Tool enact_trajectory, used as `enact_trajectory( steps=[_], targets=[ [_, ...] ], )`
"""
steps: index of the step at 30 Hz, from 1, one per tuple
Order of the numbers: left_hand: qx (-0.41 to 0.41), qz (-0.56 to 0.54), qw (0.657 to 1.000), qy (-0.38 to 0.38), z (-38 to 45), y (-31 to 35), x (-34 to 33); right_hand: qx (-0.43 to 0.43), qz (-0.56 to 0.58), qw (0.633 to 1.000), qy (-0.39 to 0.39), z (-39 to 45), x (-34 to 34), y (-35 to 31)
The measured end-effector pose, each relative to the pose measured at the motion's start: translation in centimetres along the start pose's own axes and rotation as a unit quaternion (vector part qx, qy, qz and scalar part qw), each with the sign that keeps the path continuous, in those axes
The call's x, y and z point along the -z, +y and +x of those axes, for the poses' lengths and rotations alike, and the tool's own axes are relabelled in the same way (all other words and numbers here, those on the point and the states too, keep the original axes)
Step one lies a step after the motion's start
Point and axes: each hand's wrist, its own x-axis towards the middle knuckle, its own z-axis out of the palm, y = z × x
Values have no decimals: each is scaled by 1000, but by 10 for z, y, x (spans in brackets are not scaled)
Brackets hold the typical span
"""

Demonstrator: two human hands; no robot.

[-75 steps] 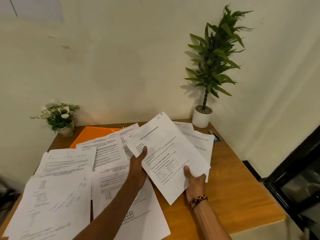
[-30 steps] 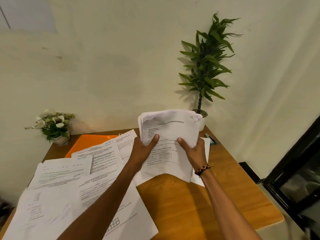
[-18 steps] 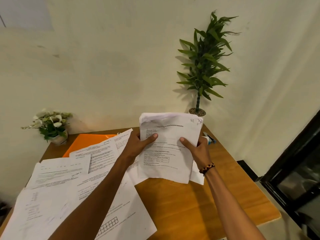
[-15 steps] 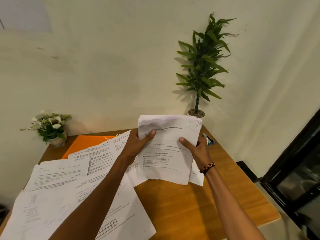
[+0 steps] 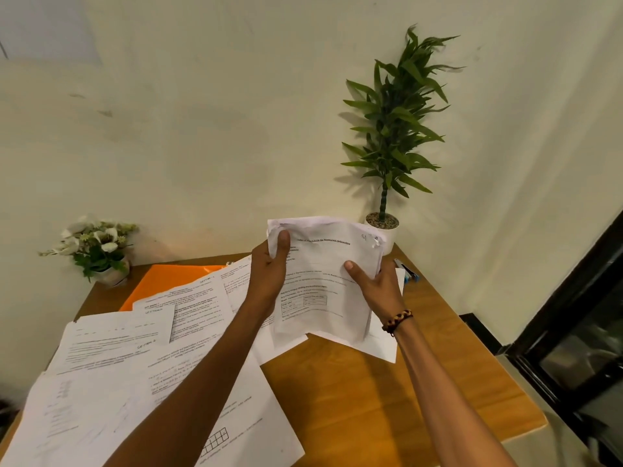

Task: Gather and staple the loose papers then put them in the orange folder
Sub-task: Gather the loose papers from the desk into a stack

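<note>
Held upright above the far middle of the wooden table (image 5: 387, 396): a gathered stack of white printed paper sheets (image 5: 323, 284), lower edge lifted off the wood, top edge crumpled and uneven. Left hand (image 5: 269, 278) wrapped round the stack's left edge, thumb pressed flat on the front sheet near the top corner, other fingers hidden behind. Right hand (image 5: 377, 288) closed on the right edge, thumb laid across the front page, remaining fingers curled behind the sheets. Both grips firmly shut on the stack. Around the right wrist, a brown and black beaded bracelet (image 5: 397, 320).

Spread across the left half of the table, overlapping one another: more loose white printed sheets (image 5: 111, 375), reaching to the near left corner. Partly buried under their far edge, flat on the table: the orange plastic folder (image 5: 168, 281), only its far portion visible. Lying flat behind and below the held stack, another white sheet (image 5: 384, 348), one corner pointing toward the near edge.

At the far left corner, a small pot of white flowers with green leaves (image 5: 97, 247). At the far right corner against the cream wall (image 5: 202, 129), a tall green leafy plant in a white round pot (image 5: 391, 136). Just right of the held stack, near the table's right edge, a small blue and silver object (image 5: 408, 271), too partly hidden to identify.
</note>
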Motion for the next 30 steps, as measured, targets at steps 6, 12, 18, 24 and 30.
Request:
enact_trajectory(
  steps=[6,12,18,24,30],
  targets=[
    [100,-50,991,-70,-7,-6,-7,-22,-13,999,24,-8,-10,14],
    [125,-50,988,-80,-11,-6,-8,-47,-27,998,25,-10,-17,27],
    [138,-25,987,-72,-13,-9,-4,-52,-27,998,17,-7,-15,30],
    [167,-7,984,-58,-9,-9,0,-33,-33,999,13,-5,-10,26],
    [71,-6,997,-44,-5,-7,13,-58,-24,998,-25,-6,3,25]
  ],
)
